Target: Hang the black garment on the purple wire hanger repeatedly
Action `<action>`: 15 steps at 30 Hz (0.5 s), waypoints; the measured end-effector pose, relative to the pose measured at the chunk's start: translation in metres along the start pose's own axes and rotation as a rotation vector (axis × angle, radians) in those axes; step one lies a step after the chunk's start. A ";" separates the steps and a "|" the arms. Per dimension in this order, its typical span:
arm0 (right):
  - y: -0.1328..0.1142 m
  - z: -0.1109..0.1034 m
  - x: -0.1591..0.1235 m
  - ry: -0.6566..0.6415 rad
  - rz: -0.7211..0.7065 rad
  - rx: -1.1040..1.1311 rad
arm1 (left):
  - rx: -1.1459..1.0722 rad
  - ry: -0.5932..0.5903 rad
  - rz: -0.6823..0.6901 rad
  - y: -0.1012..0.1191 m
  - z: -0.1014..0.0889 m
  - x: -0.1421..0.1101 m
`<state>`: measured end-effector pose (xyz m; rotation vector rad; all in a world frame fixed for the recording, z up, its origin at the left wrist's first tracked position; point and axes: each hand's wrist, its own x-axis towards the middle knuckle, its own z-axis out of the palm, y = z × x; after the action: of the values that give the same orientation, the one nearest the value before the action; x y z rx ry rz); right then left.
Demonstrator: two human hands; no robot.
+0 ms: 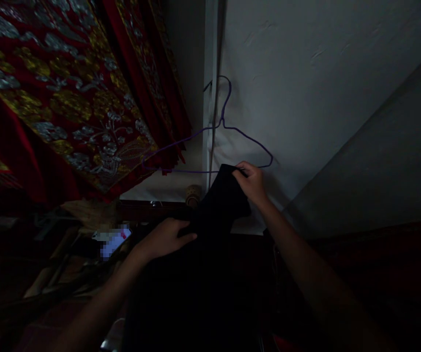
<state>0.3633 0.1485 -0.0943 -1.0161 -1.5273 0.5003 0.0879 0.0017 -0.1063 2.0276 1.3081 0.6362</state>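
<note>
A purple wire hanger (245,134) hangs by its hook from a pale vertical strip (210,58) on the wall. Black cloth, perhaps a garment (218,205), reaches up to the hanger's bottom bar and spreads down into the dark below. My right hand (252,183) pinches the cloth's upper edge at the bar, right of the middle. Lower and to the left, my left hand (168,237) is closed on the cloth's left side, its thumb and fingers partly lost against the black. Most of the cloth's shape is too dark to make out.
Red hangings (96,107) with gold and silver embroidery fill the upper left, touching the hanger's left end. A grey wall (305,98) stands behind and to the right. A lit phone-like screen (115,242) lies at the lower left, among dim slatted wooden pieces (54,261).
</note>
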 end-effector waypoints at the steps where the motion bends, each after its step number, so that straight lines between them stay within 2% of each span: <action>1: -0.002 -0.012 -0.001 0.028 -0.005 -0.021 | 0.069 -0.063 -0.018 -0.008 -0.004 0.000; 3: -0.008 -0.037 -0.002 0.047 -0.009 -0.055 | 0.238 -0.120 -0.040 -0.026 -0.015 0.003; 4: -0.012 -0.048 -0.001 0.051 -0.007 -0.077 | 0.315 -0.087 -0.051 -0.034 -0.022 0.006; 6: -0.020 -0.066 -0.001 0.057 0.001 -0.123 | 0.424 0.028 -0.042 -0.046 -0.038 0.016; 8: -0.028 -0.078 -0.001 0.063 0.004 -0.163 | 0.411 0.196 0.020 -0.049 -0.057 0.029; 11: -0.038 -0.084 -0.006 0.063 -0.017 -0.197 | 0.240 0.409 0.159 -0.034 -0.084 0.044; 15: -0.045 -0.077 -0.016 0.042 -0.027 -0.194 | 0.248 0.464 0.338 0.012 -0.108 0.047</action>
<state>0.4206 0.0937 -0.0502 -1.1456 -1.5723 0.3139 0.0389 0.0684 -0.0213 2.4274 1.3568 1.2095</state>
